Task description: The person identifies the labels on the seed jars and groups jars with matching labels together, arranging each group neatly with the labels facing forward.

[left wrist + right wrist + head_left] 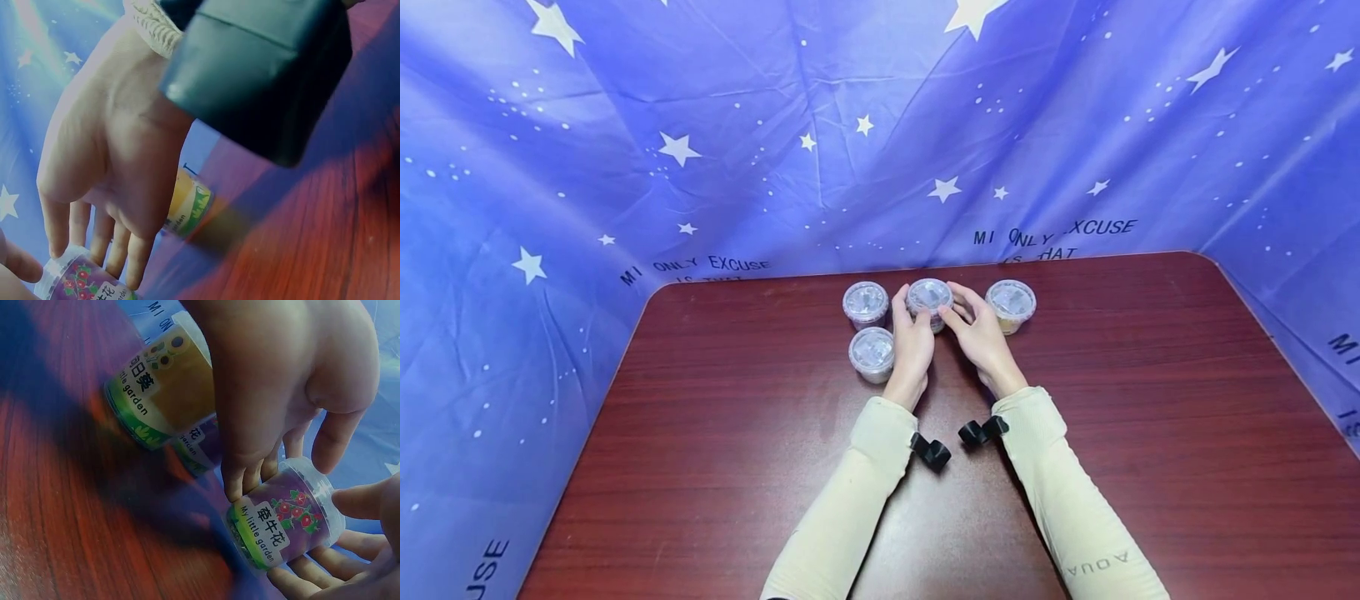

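Both hands hold one small plastic cup [929,297] with a clear lid and a purple "My little garden" label printed with red flowers. My left hand [914,350] has its fingers along the cup's left side. From the other side, my right hand [987,343] wraps the cup, its thumb at the lid's rim in the right wrist view. The cup's base overlaps the hands in the head view. Just left of my left hand stands a lidded cup with a sunflower label [165,384]. A yellow cup [1011,308] stands right beside my right hand.
Behind the sunflower cup, at the far left of the row, is another lidded cup [865,305] with a purplish body. The cups stand on a dark red wooden table [715,433], near its back edge. A blue star-printed curtain [850,183] hangs behind and at both sides.
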### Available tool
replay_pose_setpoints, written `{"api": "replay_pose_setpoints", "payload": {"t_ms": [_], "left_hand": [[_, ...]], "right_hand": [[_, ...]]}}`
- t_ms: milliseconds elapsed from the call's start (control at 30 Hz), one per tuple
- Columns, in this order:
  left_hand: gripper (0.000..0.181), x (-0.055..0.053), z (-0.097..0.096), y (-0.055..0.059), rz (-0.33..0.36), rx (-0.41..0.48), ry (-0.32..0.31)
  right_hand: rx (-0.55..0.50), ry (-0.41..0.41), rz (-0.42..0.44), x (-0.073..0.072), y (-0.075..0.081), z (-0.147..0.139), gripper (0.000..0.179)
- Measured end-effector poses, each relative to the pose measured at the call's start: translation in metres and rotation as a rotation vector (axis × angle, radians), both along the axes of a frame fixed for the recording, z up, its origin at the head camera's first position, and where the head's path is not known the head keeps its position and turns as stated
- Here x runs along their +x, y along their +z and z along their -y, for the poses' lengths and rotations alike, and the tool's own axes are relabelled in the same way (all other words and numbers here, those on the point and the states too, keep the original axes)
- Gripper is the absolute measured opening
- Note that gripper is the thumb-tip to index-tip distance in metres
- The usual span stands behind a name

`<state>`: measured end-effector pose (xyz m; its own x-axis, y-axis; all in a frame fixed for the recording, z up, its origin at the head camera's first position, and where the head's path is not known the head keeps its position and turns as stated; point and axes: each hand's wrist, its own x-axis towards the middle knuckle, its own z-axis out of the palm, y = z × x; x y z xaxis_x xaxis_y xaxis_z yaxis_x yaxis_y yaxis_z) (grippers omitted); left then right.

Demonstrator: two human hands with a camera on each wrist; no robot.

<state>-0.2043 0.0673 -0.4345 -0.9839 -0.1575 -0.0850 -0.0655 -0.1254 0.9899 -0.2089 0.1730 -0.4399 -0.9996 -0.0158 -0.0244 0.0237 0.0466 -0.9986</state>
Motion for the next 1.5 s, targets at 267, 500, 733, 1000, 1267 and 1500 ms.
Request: {"api": "replay_pose_setpoints", "payload": {"t_ms": [267,500,733,1000,1267,1500], "left_hand": [[0.054,-0.006,0.003,-0.005,0.009,-0.023,-0.022],[0.055,-0.01,0.005,-0.008,0.018,-0.023,-0.028],[0.058,-0.008,0.008,-0.002,0.013,-0.094,-0.013],[0.052,-0.003,0.012,0.011,-0.074,-0.168,-0.022],[0.052,0.006,0.018,0.022,-0.143,-0.279,0.002],[0.049,0.017,0.015,0.031,-0.186,-0.296,-0.02]], "right_hand": [[0.071,-0.003,-0.032,-0.001,-0.002,0.001,0.052],[0.109,0.004,-0.031,-0.001,0.0,0.003,0.056],[0.176,-0.008,-0.073,0.002,0.009,0.005,0.059],[0.253,-0.008,-0.193,0.012,0.021,0.001,0.05],[0.291,0.001,-0.205,0.025,0.032,-0.011,0.048],[0.27,-0.011,-0.228,0.033,0.038,-0.024,0.045]]}}
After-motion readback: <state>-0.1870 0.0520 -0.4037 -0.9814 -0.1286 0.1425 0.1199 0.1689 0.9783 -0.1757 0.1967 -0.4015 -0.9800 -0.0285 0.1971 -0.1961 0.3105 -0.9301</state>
